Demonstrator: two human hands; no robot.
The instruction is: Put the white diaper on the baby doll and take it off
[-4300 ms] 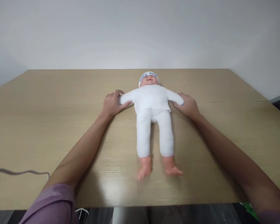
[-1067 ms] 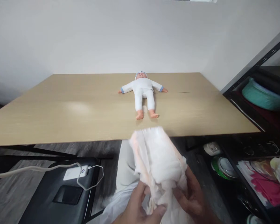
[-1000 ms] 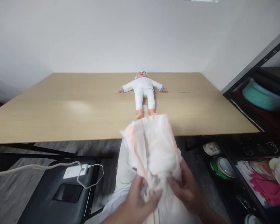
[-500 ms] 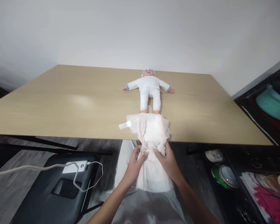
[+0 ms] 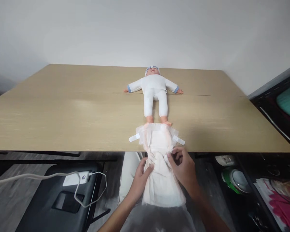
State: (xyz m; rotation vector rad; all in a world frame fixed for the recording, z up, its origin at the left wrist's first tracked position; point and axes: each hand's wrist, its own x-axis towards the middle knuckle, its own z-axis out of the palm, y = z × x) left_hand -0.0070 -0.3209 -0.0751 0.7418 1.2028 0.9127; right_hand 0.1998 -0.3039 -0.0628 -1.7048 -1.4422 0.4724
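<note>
An unfolded white diaper (image 5: 163, 187) hangs over the table's front edge, its far end with two side tapes lying flat on the tabletop. My left hand (image 5: 141, 177) grips its left edge, thumb on top. At the right edge, my right hand (image 5: 183, 166) pinches the frilled side between thumb and fingers. Just beyond the diaper, a baby doll (image 5: 155, 88) in white clothes with blue cuffs lies on its back, arms spread and feet close to the diaper's far end.
The wooden table (image 5: 87, 119) meets a white wall. At lower left, a black chair (image 5: 45, 193) holds a white power bank (image 5: 76, 178) with a cable and a dark phone (image 5: 67, 202). A black shelf with a green-rimmed container (image 5: 236, 181) and pink cloth (image 5: 284, 206) stands right.
The diaper's right side tape now sticks out to the right, spread open. My right hand has shifted outward along the right edge; my left hand stays on the left edge.
</note>
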